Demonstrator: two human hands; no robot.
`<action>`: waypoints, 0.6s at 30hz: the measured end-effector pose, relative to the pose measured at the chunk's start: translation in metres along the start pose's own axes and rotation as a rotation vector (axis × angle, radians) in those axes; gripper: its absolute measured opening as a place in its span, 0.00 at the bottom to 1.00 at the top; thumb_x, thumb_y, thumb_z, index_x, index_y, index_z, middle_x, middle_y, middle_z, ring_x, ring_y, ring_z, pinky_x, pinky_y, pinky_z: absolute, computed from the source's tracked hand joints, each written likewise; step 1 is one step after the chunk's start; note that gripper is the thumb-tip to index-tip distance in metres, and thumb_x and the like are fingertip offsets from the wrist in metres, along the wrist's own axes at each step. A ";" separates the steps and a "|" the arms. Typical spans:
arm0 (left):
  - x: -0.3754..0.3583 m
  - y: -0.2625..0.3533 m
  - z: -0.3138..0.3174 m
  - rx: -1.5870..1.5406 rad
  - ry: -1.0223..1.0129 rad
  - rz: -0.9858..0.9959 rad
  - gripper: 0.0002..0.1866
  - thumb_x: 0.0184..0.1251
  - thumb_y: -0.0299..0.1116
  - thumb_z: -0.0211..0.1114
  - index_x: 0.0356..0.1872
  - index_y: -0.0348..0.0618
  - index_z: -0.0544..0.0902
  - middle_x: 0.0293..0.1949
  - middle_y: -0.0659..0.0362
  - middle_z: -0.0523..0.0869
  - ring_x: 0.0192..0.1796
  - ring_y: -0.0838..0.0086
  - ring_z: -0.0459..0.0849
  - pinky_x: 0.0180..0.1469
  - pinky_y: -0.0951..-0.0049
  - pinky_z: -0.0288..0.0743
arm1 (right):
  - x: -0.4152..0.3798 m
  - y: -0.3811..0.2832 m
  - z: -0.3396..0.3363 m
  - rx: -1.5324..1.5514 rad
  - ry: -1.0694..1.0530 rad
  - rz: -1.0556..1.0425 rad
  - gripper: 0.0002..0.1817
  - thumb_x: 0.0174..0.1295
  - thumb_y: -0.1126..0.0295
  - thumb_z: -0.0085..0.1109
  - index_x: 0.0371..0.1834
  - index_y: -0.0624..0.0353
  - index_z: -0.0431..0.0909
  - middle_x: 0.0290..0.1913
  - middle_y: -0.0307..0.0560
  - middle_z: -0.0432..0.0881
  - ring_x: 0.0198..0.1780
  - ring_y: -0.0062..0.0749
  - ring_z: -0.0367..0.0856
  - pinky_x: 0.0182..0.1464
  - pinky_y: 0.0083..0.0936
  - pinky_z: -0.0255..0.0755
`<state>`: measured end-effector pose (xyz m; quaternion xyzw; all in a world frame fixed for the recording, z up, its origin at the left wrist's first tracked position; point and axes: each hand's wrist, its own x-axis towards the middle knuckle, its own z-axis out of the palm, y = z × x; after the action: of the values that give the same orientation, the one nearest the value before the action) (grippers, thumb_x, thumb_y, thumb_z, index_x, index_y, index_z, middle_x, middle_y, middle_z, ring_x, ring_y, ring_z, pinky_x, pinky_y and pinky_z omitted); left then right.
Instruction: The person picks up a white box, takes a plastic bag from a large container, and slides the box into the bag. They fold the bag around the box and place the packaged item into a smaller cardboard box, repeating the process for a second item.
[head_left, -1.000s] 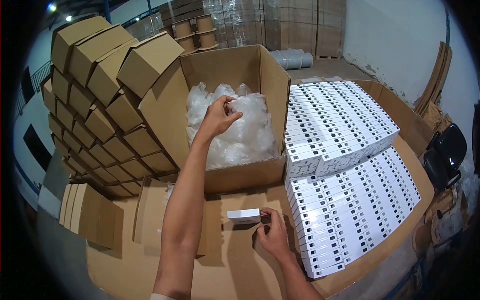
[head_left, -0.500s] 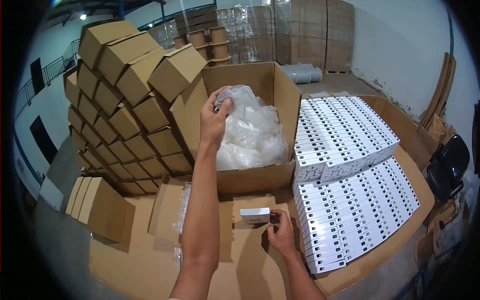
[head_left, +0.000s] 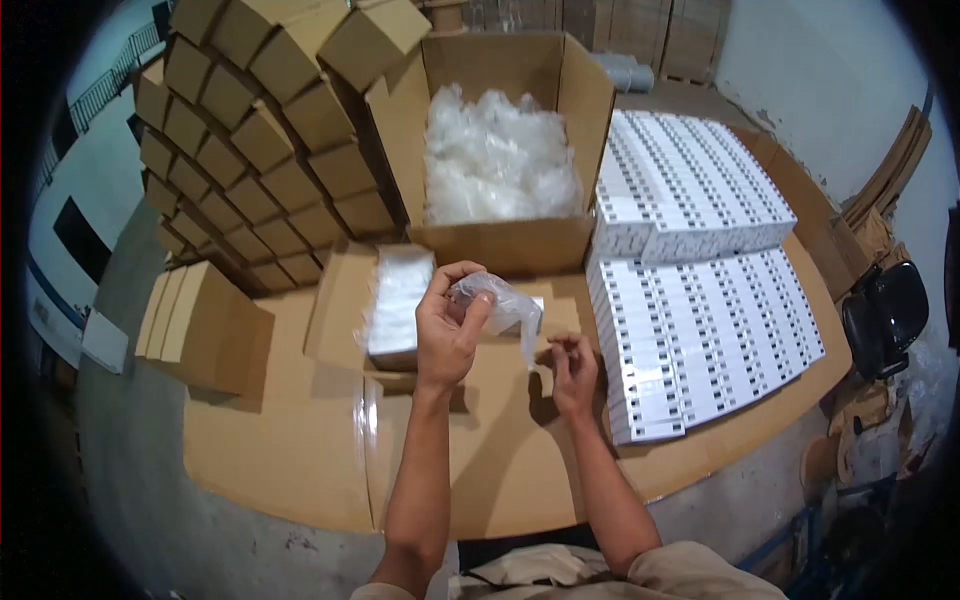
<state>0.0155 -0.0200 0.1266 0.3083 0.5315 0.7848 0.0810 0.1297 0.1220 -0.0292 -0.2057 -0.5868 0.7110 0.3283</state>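
Observation:
A thin clear plastic bag (head_left: 507, 303) hangs from my left hand (head_left: 447, 325), pinched between thumb and fingers above the table. Partly behind the bag is a small white box (head_left: 538, 318), mostly covered by it. My right hand (head_left: 573, 375) is just right of the bag's lower end, with thumb and fingers bent but apart and nothing visible between them. Beyond both hands, a large open carton (head_left: 500, 247) holds a heap of clear plastic bags (head_left: 500, 150). Left of my left hand, a smaller open carton (head_left: 392, 358) contains white items in clear plastic.
White boxes (head_left: 700, 335) stand in long tiered rows on the right. Brown cartons (head_left: 260, 150) are stacked high at the back left, with several more cartons (head_left: 205, 325) at the left edge of the cardboard-covered table (head_left: 290, 450). A black chair (head_left: 885, 315) is at far right.
My left hand has come down from the large carton, bringing a plastic bag over the white box. My right hand has come off the white box. The view has tilted downward.

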 end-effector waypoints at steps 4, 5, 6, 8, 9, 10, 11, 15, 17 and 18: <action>-0.037 -0.059 -0.007 0.046 -0.013 -0.095 0.15 0.75 0.19 0.62 0.60 0.33 0.76 0.48 0.58 0.85 0.50 0.78 0.84 0.53 0.76 0.80 | 0.000 -0.036 -0.005 0.263 -0.248 0.060 0.14 0.73 0.72 0.63 0.57 0.66 0.76 0.47 0.43 0.83 0.48 0.22 0.82 0.50 0.24 0.77; -0.042 -0.070 -0.008 0.044 -0.027 -0.129 0.16 0.75 0.19 0.62 0.61 0.33 0.76 0.50 0.57 0.85 0.51 0.77 0.84 0.54 0.76 0.80 | 0.000 -0.044 -0.002 0.216 -0.298 0.057 0.15 0.72 0.72 0.63 0.58 0.66 0.76 0.47 0.42 0.83 0.47 0.22 0.81 0.50 0.23 0.77; -0.046 -0.077 -0.008 0.044 -0.042 -0.159 0.17 0.75 0.19 0.62 0.62 0.33 0.76 0.51 0.57 0.85 0.53 0.77 0.84 0.55 0.76 0.80 | -0.002 -0.045 0.000 0.172 -0.351 0.050 0.16 0.72 0.72 0.64 0.59 0.66 0.76 0.48 0.42 0.83 0.47 0.21 0.80 0.50 0.22 0.76; -0.049 -0.090 -0.007 0.046 -0.072 -0.182 0.17 0.75 0.18 0.62 0.62 0.32 0.78 0.54 0.54 0.86 0.56 0.75 0.85 0.58 0.76 0.80 | -0.007 -0.035 0.007 0.056 -0.366 -0.001 0.16 0.72 0.72 0.64 0.59 0.65 0.76 0.49 0.41 0.82 0.47 0.20 0.79 0.49 0.21 0.76; -0.051 -0.096 -0.007 0.074 -0.064 -0.181 0.16 0.75 0.18 0.62 0.61 0.32 0.79 0.54 0.54 0.86 0.56 0.75 0.85 0.57 0.76 0.81 | -0.008 -0.032 0.010 -0.003 -0.372 -0.030 0.17 0.72 0.72 0.64 0.60 0.65 0.76 0.49 0.40 0.82 0.47 0.19 0.79 0.49 0.20 0.75; -0.053 -0.102 -0.007 0.101 -0.060 -0.177 0.15 0.75 0.18 0.62 0.60 0.32 0.80 0.54 0.54 0.86 0.55 0.75 0.85 0.57 0.76 0.81 | -0.008 -0.032 0.011 0.037 -0.377 0.015 0.15 0.71 0.73 0.65 0.58 0.66 0.77 0.47 0.40 0.82 0.45 0.18 0.78 0.47 0.20 0.75; -0.054 -0.106 -0.008 0.127 -0.056 -0.174 0.15 0.75 0.18 0.62 0.59 0.32 0.82 0.54 0.53 0.86 0.55 0.75 0.85 0.56 0.76 0.82 | -0.005 -0.029 0.009 0.011 -0.367 0.036 0.14 0.71 0.74 0.64 0.56 0.66 0.77 0.46 0.40 0.82 0.44 0.17 0.79 0.47 0.19 0.75; -0.053 -0.099 -0.010 0.108 -0.003 -0.300 0.13 0.74 0.20 0.65 0.57 0.31 0.84 0.51 0.54 0.88 0.48 0.77 0.88 0.48 0.79 0.83 | 0.000 -0.029 0.004 -0.004 -0.345 0.109 0.08 0.73 0.75 0.61 0.51 0.66 0.80 0.40 0.37 0.83 0.40 0.16 0.78 0.43 0.18 0.75; -0.052 -0.098 -0.013 0.073 0.016 -0.343 0.13 0.74 0.20 0.66 0.57 0.32 0.83 0.48 0.55 0.88 0.42 0.79 0.88 0.43 0.82 0.82 | 0.001 -0.031 0.003 0.001 -0.323 0.116 0.06 0.74 0.75 0.60 0.48 0.66 0.81 0.38 0.36 0.83 0.39 0.15 0.78 0.42 0.17 0.74; -0.052 -0.099 -0.014 0.091 0.022 -0.313 0.13 0.74 0.21 0.66 0.56 0.32 0.84 0.47 0.55 0.88 0.42 0.79 0.87 0.43 0.82 0.82 | 0.001 -0.030 0.003 -0.014 -0.304 0.113 0.06 0.75 0.74 0.60 0.48 0.66 0.81 0.37 0.36 0.83 0.38 0.15 0.78 0.42 0.17 0.73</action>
<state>0.0287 -0.0130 0.0153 0.2163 0.6088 0.7412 0.1826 0.1341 0.1233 0.0002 -0.1304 -0.6221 0.7473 0.1939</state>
